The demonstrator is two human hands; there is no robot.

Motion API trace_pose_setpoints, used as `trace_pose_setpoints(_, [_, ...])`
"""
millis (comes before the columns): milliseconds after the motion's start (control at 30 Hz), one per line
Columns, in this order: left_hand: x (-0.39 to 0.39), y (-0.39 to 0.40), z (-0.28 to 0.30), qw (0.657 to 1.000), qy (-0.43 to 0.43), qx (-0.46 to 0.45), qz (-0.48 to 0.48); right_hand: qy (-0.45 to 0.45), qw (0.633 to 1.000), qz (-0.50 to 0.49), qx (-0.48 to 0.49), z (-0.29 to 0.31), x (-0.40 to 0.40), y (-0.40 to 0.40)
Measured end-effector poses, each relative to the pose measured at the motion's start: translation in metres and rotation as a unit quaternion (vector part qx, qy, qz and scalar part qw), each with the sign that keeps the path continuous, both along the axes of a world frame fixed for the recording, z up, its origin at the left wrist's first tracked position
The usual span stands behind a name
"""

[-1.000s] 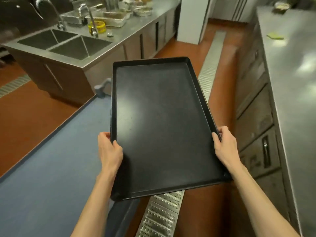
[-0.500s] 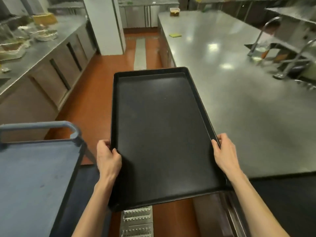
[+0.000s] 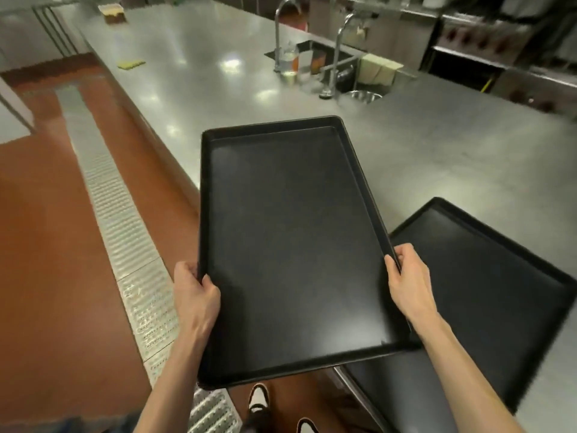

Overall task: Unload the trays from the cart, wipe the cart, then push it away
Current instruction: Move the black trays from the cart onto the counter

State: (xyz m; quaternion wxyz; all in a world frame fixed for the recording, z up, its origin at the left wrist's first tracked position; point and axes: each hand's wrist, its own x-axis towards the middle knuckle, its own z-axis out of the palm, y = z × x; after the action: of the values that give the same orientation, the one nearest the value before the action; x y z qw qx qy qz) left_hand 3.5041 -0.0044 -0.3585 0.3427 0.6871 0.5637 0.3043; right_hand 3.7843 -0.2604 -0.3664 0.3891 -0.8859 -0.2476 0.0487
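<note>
I hold a large empty black tray (image 3: 290, 245) in the air, lengthwise away from me, partly over the edge of a steel counter (image 3: 437, 157). My left hand (image 3: 195, 295) grips its left rim near the close end. My right hand (image 3: 409, 282) grips the right rim opposite. A second black tray (image 3: 487, 292) lies flat on the counter at the lower right, partly under the held tray's near right corner. The cart is out of view.
The counter holds a sink with two tall taps (image 3: 340, 54), a steel bowl (image 3: 365, 95), a yellow-green cloth (image 3: 131, 64) and a container (image 3: 112, 12) at the far end. A metal floor drain grate (image 3: 115, 220) runs along the red floor at left.
My view has swung right from the cart to the steel counter, carrying the tray with both hands. The blue cart has left the view and a second tray on the counter has come into sight.
</note>
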Motion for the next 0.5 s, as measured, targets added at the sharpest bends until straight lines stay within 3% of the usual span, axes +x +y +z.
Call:
trace_pose_setpoints(233, [0.094, 0.007, -0.013, 0.986, -0.001, -0.021, -0.164, 0.012, 0.984, -0.175, 0.008, -0.017, -0.005, -0.068])
trace_pose_setpoints(500, [0.194, -0.006, -0.045, 0.939, 0.007, -0.047, -0.342, -0.001, 0.937, -0.35, 0.012, -0.029, -0.045, -0.127])
